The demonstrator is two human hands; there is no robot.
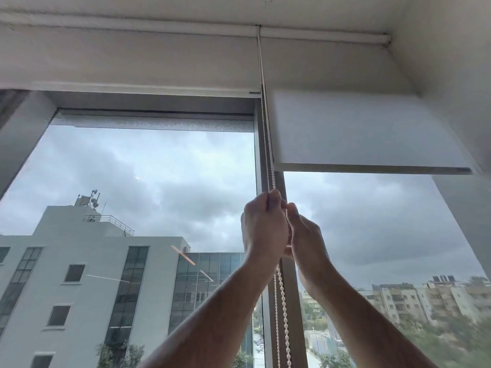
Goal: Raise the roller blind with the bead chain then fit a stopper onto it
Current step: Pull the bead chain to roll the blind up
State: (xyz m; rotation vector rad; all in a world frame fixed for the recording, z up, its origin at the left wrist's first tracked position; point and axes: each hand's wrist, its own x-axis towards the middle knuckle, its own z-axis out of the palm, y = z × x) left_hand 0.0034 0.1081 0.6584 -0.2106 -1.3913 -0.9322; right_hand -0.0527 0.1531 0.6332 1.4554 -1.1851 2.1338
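A white bead chain (pixel 268 155), a looped string of small round beads, is gripped by both hands in front of a grey window mullion (pixel 289 301). The left hand (pixel 264 229) is curled around it; the right hand (pixel 305 240), close beside, is seen pinching it. The smooth white roller blind (pixel 358 128) hangs partly raised at upper right. Pale buildings (pixel 79 274) are seen beyond the glass.
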